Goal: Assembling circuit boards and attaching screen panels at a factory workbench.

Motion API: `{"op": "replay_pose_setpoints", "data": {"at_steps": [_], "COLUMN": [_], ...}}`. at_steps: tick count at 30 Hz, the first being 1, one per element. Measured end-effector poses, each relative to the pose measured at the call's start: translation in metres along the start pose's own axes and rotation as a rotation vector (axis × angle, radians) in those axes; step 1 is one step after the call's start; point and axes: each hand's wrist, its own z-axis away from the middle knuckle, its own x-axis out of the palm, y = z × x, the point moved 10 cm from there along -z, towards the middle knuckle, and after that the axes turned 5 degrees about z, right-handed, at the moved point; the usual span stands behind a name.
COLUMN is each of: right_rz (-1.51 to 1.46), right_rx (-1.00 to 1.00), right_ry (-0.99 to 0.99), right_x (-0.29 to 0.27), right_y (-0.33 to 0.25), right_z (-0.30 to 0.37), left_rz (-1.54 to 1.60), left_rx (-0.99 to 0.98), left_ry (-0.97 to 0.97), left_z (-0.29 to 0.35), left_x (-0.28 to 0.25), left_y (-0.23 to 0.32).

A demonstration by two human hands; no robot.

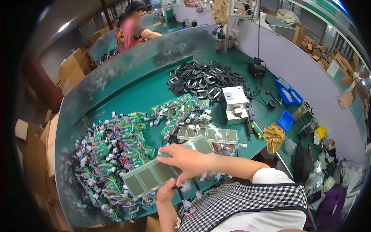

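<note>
Both hands are on a long display panel, with several grey-green windows in a pale frame, held slanting over the table edge. My left hand pinches its near edge, thumb up; its other fingers are mostly hidden. Across the middle lies my right hand, gripping with fingertips at the far edge and thumb at the near edge. Dark cables with a white connector hang below. Just beyond, a similar panel lies on the table, wires at its side. Left of the hands spreads a heap of green circuit boards with coloured wires.
Behind the boards is a pile of black plastic frames. A white boxy device stands right of it, with a screwdriver-like tool alongside. Blue bins and a tan glove lie farther right. Another person works beyond the partition.
</note>
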Motion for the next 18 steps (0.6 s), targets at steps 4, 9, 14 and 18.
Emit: {"op": "replay_pose_setpoints", "data": {"at_steps": [4,9,14,18], "right_rz": [-0.219,-0.279,-0.224,-0.089], "right_rx": [0.119,0.129,0.003,0.022], "right_ry": [0.339,0.179,-0.050,-0.276], "right_x": [-0.020,0.013,0.059,0.086], "right_y": [0.036,0.019,-0.018,-0.017], "right_z": [0.005,-0.019,-0.044,-0.053], "left_rz": [-0.057,-0.027,-0.269,-0.389], "left_rx": [0.083,-0.016,0.155,0.129], "left_ry": [0.222,0.331,0.372,0.293], "left_z": [0.017,0.016,0.034,0.038], "left_x": [-0.045,-0.060,-0.073,-0.068], "left_y": [0.011,-0.002,-0.001,-0.006]}}
